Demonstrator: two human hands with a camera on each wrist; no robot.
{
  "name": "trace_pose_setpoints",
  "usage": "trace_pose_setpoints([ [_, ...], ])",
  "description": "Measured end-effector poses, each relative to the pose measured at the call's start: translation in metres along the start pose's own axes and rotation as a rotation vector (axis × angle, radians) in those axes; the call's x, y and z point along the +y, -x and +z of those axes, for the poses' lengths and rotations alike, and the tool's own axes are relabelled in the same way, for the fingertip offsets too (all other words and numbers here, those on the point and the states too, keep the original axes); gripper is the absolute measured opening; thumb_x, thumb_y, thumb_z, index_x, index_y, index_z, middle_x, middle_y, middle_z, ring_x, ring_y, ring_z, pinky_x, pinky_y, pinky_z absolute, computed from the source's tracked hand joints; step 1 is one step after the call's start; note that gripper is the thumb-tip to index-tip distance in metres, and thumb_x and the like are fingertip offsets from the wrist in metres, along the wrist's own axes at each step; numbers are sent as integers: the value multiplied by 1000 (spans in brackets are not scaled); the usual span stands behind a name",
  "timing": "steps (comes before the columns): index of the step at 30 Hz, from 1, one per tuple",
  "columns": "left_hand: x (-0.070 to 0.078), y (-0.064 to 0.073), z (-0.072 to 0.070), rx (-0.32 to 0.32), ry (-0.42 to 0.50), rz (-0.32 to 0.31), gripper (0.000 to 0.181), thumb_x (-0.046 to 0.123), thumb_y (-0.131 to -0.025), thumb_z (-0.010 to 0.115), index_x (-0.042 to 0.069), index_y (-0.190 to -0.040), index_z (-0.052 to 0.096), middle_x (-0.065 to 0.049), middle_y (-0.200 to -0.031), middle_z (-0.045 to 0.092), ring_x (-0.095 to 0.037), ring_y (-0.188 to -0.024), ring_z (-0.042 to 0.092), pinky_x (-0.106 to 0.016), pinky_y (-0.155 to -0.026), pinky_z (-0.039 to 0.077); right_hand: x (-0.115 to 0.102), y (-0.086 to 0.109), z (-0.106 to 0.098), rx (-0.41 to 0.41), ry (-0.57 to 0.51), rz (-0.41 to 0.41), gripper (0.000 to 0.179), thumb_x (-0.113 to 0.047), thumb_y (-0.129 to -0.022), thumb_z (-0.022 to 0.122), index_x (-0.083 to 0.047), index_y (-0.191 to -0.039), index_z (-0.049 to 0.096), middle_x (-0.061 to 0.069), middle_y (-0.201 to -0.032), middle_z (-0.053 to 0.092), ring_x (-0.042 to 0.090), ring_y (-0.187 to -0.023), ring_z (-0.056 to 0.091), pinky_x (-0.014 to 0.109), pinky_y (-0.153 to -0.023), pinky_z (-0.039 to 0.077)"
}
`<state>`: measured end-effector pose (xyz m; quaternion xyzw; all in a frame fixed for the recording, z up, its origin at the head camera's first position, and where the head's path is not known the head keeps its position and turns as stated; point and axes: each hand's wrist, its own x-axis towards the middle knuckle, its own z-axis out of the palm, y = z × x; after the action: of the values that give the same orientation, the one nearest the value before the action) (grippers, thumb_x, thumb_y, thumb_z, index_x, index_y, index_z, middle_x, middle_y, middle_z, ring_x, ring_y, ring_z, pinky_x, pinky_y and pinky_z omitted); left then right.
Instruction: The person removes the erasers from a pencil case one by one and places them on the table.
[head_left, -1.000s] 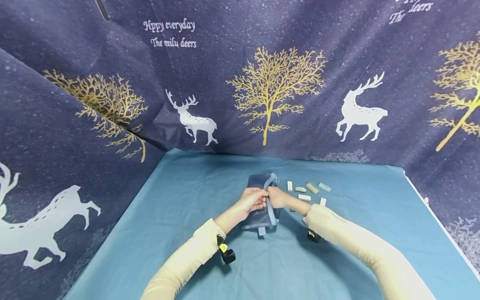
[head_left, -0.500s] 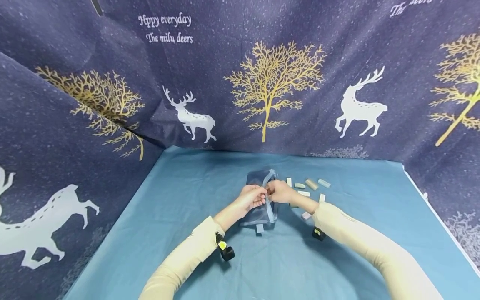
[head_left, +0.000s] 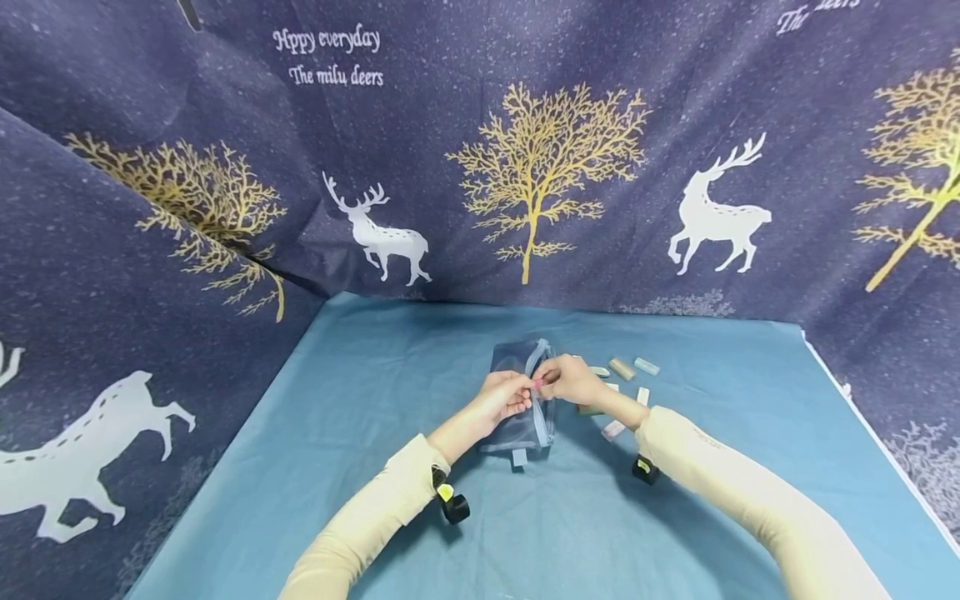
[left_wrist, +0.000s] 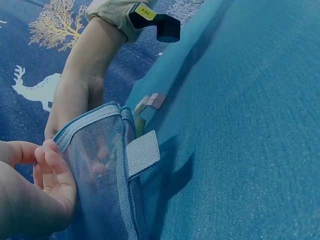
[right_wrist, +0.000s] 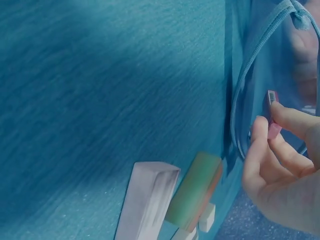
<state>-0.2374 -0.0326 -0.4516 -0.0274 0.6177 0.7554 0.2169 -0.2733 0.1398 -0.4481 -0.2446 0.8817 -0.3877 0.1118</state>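
Note:
A blue see-through mesh pouch (head_left: pixel 510 433) stands with its zip mouth (head_left: pixel 542 423) facing right. My left hand (head_left: pixel 504 396) pinches the rim of that mouth between thumb and fingertips. At the opening, my right hand (head_left: pixel 573 382) holds a small pink piece (right_wrist: pixel 274 131) between thumb and fingers; a pale rectangle shows at its far end. Its exact kind is unclear. In the left wrist view, the right fingers show blurred through the mesh (left_wrist: pixel 95 195), and a pale fabric tab (left_wrist: pixel 142 154) sticks out from the pouch's side.
Right of the pouch lie several eraser-like blocks: a pinkish-white one (right_wrist: pixel 145 200), a green and orange one (right_wrist: pixel 194 190), a tan one (head_left: pixel 621 368), a pale blue one (head_left: pixel 647 367) and a white one (head_left: pixel 642 397). Blue cloth (head_left: pixel 420 358) covers the table; a patterned curtain (head_left: pixel 450 208) hangs behind.
My right hand has drawn back slightly to the right from the pouch mouth, and the pink piece now shows at its fingertips. My left hand keeps its hold on the rim.

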Motion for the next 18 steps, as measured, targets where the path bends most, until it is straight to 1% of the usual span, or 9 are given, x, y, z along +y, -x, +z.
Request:
trace_pose_setpoints([
  [5,-1,-1,1,13,-6,-18,5,8,-80,58,10,-76,57,5,-59,53,-6,-51,54,-16,-52,45,3,3,-3,13,35,13,15,-17,-77,72,-12,-91,69,4,-87,70,8,-73,64,24,-65,50],
  [8,-1,-1,2,15,-15,-12,4,10,-80,58,9,-77,56,5,-60,53,-6,-52,53,-16,-53,45,4,3,-4,23,26,28,15,-18,-76,73,-14,-89,69,3,-85,70,10,-73,65,26,-67,50],
  [15,-2,-1,3,13,-20,1,6,6,-84,55,9,-78,53,4,-61,53,-6,-53,53,-15,-54,45,9,6,-10,51,60,25,17,-21,-74,75,-16,-90,70,1,-83,70,10,-73,65,28,-68,51],
  [18,-1,-1,4,18,-16,-5,5,6,-84,55,8,-79,54,4,-60,53,-5,-52,53,-15,-53,45,10,7,-13,66,77,33,18,-22,-73,76,-17,-90,70,0,-84,70,12,-75,65,28,-67,51],
])
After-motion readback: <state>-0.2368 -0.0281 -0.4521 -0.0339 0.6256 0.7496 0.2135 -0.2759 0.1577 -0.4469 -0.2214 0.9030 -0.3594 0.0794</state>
